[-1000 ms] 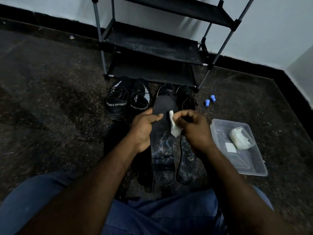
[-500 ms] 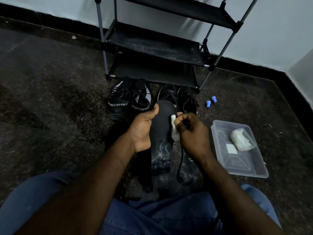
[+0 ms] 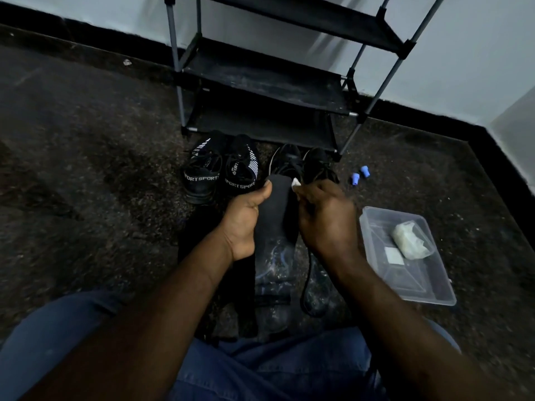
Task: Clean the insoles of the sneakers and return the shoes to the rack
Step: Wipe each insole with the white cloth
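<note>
The insole (image 3: 278,204) is dark and is lifted above the floor (image 3: 86,169), just in front of two pairs of black sneakers (image 3: 202,183) that stand before the rack (image 3: 260,79). The left hand (image 3: 246,218) grips its left edge, with the thumb near the toe end. The right hand (image 3: 327,218) has curled fingers and pinches a small white wipe (image 3: 296,182) against the right edge. A clear plastic box (image 3: 411,282) lies on the floor at the right.

Two black SPORT sneakers (image 3: 202,180) far left, two plain black sneakers (image 3: 289,163) right of them. Two insoles (image 3: 278,215) show clearly; any others are lost in shadow. Two blue caps (image 3: 355,178), one clear tub (image 3: 428,296), one white wipe (image 3: 296,182), one shoe rack (image 3: 260,79).
</note>
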The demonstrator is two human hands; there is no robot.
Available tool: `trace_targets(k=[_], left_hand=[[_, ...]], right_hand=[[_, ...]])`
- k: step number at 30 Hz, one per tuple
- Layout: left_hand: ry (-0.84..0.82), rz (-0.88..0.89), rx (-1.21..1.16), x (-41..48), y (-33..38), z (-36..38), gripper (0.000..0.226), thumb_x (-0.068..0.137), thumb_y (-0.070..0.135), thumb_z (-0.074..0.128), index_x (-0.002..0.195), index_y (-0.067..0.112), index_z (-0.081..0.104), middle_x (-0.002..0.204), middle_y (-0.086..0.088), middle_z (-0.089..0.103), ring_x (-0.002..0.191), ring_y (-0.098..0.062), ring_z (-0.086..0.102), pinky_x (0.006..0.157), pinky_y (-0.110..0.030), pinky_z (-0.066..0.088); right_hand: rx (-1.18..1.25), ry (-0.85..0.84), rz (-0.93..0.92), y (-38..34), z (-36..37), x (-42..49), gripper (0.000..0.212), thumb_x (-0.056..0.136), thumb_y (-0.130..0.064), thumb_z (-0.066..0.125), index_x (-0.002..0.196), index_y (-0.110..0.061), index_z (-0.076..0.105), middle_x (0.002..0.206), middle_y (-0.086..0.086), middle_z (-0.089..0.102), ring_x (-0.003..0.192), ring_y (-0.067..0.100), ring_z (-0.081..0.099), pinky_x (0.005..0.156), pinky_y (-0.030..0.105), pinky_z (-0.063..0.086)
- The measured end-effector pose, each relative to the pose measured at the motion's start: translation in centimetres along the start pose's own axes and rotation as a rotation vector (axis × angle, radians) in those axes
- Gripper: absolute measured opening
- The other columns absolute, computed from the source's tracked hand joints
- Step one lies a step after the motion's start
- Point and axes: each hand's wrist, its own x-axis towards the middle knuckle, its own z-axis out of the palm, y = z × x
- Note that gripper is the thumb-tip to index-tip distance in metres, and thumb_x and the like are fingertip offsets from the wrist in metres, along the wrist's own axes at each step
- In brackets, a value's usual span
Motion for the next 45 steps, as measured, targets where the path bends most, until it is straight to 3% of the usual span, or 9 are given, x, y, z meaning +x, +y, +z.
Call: trace_targets(k=[8, 13, 17, 20, 23, 28, 35, 39, 45], left_hand=[[0.021, 0.023, -0.045, 0.3, 0.1, 0.2, 0.058, 0.108, 0.042, 0.033, 0.144, 0.0, 0.052, 0.144, -0.014, 0.06, 0.134, -0.028, 0.056, 0.106, -0.038, 0.051], [0.052, 0.0, 0.054, 0.2, -0.9, 0.4, 0.048, 0.103, 0.038, 0.051, 0.136, 0.006, 0.064, 0.132, -0.019, 0.067, 0.117, -0.035, 0.065, 0.104, -0.045, 0.052], [0.063, 0.019, 0.052, 0.4, -0.7, 0.4, 0.038, 0.103, 0.036, 0.052, 0.119, 0.009, 0.073, 0.117, -0.015, 0.073, 0.103, -0.029, 0.071, 0.092, -0.04, 0.057], [0.075, 0.02, 0.034, 0.3, -0.5, 0.4, 0.042, 0.103, 0.039, 0.05, 0.125, 0.009, 0.07, 0.117, -0.015, 0.073, 0.099, -0.028, 0.072, 0.087, -0.037, 0.058], [0.093, 0.027, -0.005, 0.4, -0.3, 0.2, 0.051, 0.104, 0.043, 0.048, 0.134, 0.004, 0.064, 0.125, -0.018, 0.069, 0.101, -0.029, 0.071, 0.088, -0.037, 0.059], [0.032, 0.038, -0.13, 0.6, 0.1, 0.2, 0.06, 0.108, 0.043, 0.032, 0.145, -0.001, 0.049, 0.144, -0.016, 0.06, 0.13, -0.03, 0.059, 0.102, -0.044, 0.053], [-0.014, 0.008, -0.095, 0.6, 0.0, -0.3, 0.065, 0.107, 0.048, 0.032, 0.144, -0.003, 0.052, 0.144, -0.015, 0.059, 0.137, -0.03, 0.053, 0.11, -0.041, 0.045], [-0.004, 0.028, -0.133, 1.0, 0.0, -0.6, 0.062, 0.109, 0.044, 0.031, 0.144, -0.004, 0.049, 0.141, -0.018, 0.061, 0.133, -0.031, 0.058, 0.106, -0.045, 0.047], [-0.007, 0.042, -0.111, 1.3, -0.2, -0.7, 0.063, 0.107, 0.046, 0.033, 0.145, -0.002, 0.051, 0.142, -0.015, 0.061, 0.134, -0.031, 0.057, 0.108, -0.042, 0.047]], right_hand=[[0.056, -0.033, 0.064, -0.3, 0.4, -3.2, 0.02, 0.085, -0.007, 0.073, 0.102, -0.016, 0.08, 0.091, 0.004, 0.07, 0.077, 0.018, 0.065, 0.07, 0.019, 0.046], [0.079, 0.083, 0.153, -0.8, -0.1, 1.3, 0.019, 0.086, -0.01, 0.07, 0.102, -0.015, 0.08, 0.096, 0.005, 0.073, 0.084, 0.018, 0.068, 0.075, 0.013, 0.04], [0.057, 0.025, 0.073, -1.2, 0.6, 2.2, 0.022, 0.088, -0.009, 0.067, 0.105, -0.014, 0.08, 0.098, 0.006, 0.073, 0.087, 0.019, 0.067, 0.078, 0.012, 0.038], [0.119, -0.029, -0.009, -0.8, 1.0, 1.2, 0.023, 0.092, -0.01, 0.066, 0.111, -0.013, 0.079, 0.099, 0.005, 0.07, 0.088, 0.016, 0.066, 0.08, 0.017, 0.047], [0.117, 0.007, 0.068, 0.2, 1.1, 0.0, 0.023, 0.091, -0.012, 0.069, 0.11, -0.017, 0.08, 0.099, 0.004, 0.072, 0.086, 0.017, 0.068, 0.08, 0.027, 0.054], [0.195, -0.038, 0.051, -1.5, 1.3, -3.6, 0.024, 0.084, -0.006, 0.072, 0.103, -0.018, 0.081, 0.097, 0.003, 0.074, 0.088, 0.016, 0.069, 0.08, 0.021, 0.05], [0.232, 0.068, 0.23, -1.3, 0.9, -2.3, 0.012, 0.088, -0.015, 0.073, 0.097, -0.023, 0.074, 0.093, -0.008, 0.074, 0.081, 0.008, 0.068, 0.075, 0.031, 0.056], [0.199, -0.106, 0.046, -2.9, 1.4, -3.5, 0.014, 0.085, -0.013, 0.073, 0.096, -0.02, 0.069, 0.089, -0.001, 0.072, 0.08, 0.018, 0.068, 0.07, 0.037, 0.054], [0.221, 0.036, 0.218, -2.5, 1.9, -2.9, 0.015, 0.088, -0.018, 0.073, 0.089, -0.022, 0.059, 0.078, -0.005, 0.068, 0.07, 0.018, 0.065, 0.063, 0.04, 0.053]])
